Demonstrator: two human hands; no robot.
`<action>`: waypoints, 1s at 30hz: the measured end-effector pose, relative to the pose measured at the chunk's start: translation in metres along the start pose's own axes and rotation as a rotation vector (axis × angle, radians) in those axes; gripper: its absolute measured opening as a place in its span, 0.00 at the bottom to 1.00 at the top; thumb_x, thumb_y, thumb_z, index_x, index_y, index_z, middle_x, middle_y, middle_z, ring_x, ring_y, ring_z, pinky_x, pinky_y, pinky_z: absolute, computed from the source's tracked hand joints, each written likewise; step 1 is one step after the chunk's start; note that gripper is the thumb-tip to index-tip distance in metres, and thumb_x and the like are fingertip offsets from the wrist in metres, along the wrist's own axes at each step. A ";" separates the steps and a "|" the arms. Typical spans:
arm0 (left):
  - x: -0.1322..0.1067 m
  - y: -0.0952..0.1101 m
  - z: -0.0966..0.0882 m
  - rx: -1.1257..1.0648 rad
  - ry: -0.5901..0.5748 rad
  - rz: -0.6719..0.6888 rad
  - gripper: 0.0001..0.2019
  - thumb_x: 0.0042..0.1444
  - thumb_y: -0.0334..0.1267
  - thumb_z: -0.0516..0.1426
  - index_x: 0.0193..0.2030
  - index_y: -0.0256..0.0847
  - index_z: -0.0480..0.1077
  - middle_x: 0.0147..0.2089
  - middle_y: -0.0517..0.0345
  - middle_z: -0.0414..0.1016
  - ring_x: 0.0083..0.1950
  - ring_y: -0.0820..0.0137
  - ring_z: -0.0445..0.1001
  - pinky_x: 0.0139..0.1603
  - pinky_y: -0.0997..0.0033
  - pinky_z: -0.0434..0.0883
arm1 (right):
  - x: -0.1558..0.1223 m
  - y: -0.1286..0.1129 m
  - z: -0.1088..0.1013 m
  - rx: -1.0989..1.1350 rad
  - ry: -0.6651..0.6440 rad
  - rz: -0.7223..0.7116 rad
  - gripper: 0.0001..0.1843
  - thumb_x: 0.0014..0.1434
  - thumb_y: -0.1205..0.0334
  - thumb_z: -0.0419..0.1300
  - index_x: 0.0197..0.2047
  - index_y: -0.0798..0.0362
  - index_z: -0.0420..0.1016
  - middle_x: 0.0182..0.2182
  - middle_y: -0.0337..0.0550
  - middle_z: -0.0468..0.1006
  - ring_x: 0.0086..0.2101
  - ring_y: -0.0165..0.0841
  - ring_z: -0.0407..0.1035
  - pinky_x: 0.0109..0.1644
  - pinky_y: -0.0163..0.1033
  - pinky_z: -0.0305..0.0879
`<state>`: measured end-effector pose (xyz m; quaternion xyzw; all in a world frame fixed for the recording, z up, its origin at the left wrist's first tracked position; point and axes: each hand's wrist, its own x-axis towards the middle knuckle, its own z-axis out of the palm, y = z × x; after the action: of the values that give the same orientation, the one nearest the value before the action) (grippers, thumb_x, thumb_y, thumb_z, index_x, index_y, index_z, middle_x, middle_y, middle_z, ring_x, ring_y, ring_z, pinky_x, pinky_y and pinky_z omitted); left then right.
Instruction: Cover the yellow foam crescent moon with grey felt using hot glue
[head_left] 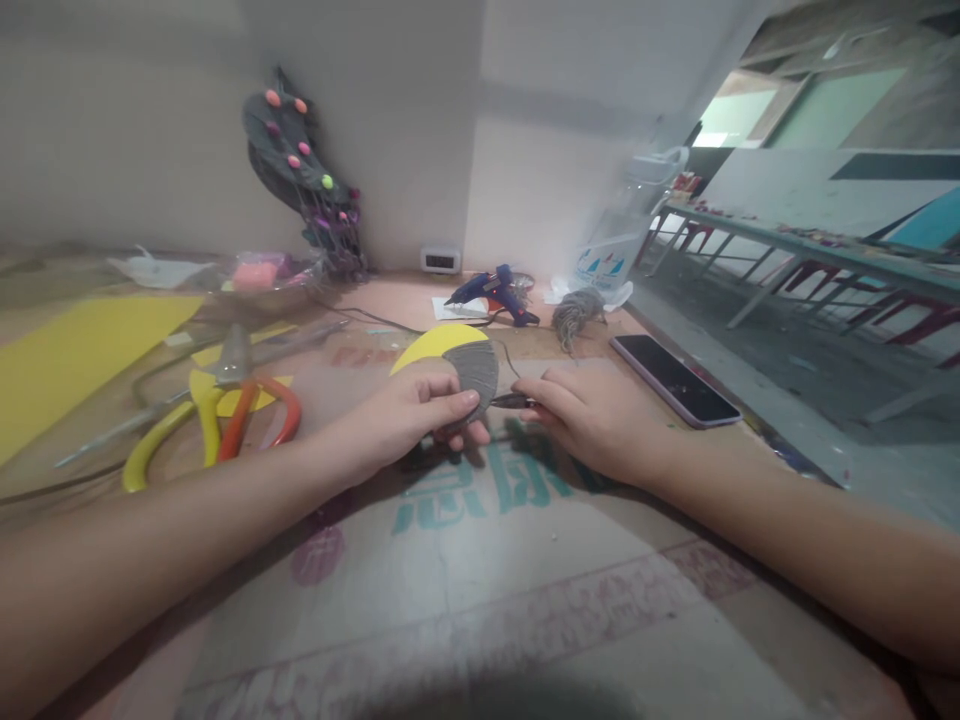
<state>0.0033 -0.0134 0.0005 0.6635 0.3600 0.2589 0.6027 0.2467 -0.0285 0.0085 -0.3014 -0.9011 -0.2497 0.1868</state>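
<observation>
My left hand (pixel 420 410) is closed on a yellow leaf-shaped piece (pixel 431 343) whose right part is wrapped in grey twine (pixel 474 368). Thumb and fingers pinch its lower edge just above the cardboard-covered table (pixel 480 590). My right hand (pixel 592 410) is closed in a pinch on a thin dark pointed tool or cord end (pixel 511 401), whose tip touches the wrapped edge. A thin strand of twine runs from the piece back toward a loose grey twine bundle (pixel 574 315).
A blue glue gun (pixel 495 293) lies at the back beside the twine bundle. A dark phone (pixel 673 379) lies at the right table edge. Yellow and orange handled scissors (pixel 217 415) lie left, with yellow sheets (pixel 67 360). A dark decorated piece (pixel 300 175) leans against the wall.
</observation>
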 end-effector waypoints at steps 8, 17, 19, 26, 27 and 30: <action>0.000 0.002 0.001 0.016 0.007 -0.001 0.16 0.60 0.50 0.54 0.33 0.39 0.67 0.34 0.53 0.80 0.28 0.73 0.69 0.28 0.74 0.61 | 0.002 0.000 0.000 0.063 -0.005 0.019 0.17 0.69 0.57 0.47 0.45 0.58 0.73 0.28 0.45 0.75 0.27 0.33 0.64 0.31 0.38 0.53; 0.000 0.005 0.005 -0.005 0.007 0.017 0.14 0.60 0.48 0.54 0.32 0.39 0.67 0.31 0.56 0.79 0.28 0.73 0.69 0.28 0.74 0.61 | 0.001 -0.004 -0.003 0.310 -0.008 0.240 0.18 0.67 0.54 0.47 0.47 0.57 0.72 0.34 0.49 0.78 0.33 0.36 0.69 0.36 0.39 0.61; 0.000 0.004 0.004 0.012 0.009 0.028 0.14 0.60 0.48 0.54 0.32 0.39 0.67 0.31 0.57 0.78 0.28 0.74 0.68 0.27 0.74 0.60 | 0.004 -0.006 -0.007 0.426 0.005 0.334 0.16 0.63 0.54 0.53 0.45 0.57 0.72 0.31 0.46 0.76 0.30 0.34 0.67 0.34 0.37 0.60; -0.001 -0.002 0.007 0.047 0.017 0.056 0.14 0.60 0.49 0.55 0.34 0.39 0.66 0.30 0.58 0.77 0.28 0.74 0.68 0.26 0.74 0.59 | 0.029 -0.024 -0.011 1.116 -0.138 0.786 0.11 0.56 0.55 0.59 0.30 0.54 0.69 0.25 0.36 0.71 0.27 0.29 0.65 0.31 0.34 0.60; -0.001 -0.002 0.008 0.063 0.025 0.053 0.14 0.59 0.49 0.56 0.33 0.39 0.66 0.29 0.58 0.77 0.28 0.74 0.69 0.26 0.74 0.59 | 0.031 -0.027 -0.009 1.169 -0.145 0.800 0.10 0.55 0.55 0.60 0.30 0.54 0.69 0.26 0.37 0.72 0.28 0.29 0.66 0.33 0.35 0.61; -0.001 -0.003 0.010 0.095 0.039 0.035 0.15 0.58 0.51 0.56 0.32 0.40 0.65 0.29 0.58 0.78 0.28 0.73 0.70 0.26 0.74 0.59 | 0.030 -0.031 -0.001 1.234 -0.169 0.827 0.10 0.54 0.55 0.60 0.30 0.55 0.70 0.27 0.39 0.73 0.30 0.31 0.66 0.35 0.37 0.61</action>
<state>0.0096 -0.0202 -0.0036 0.6926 0.3718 0.2649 0.5585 0.2043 -0.0371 0.0135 -0.4742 -0.7021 0.4157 0.3308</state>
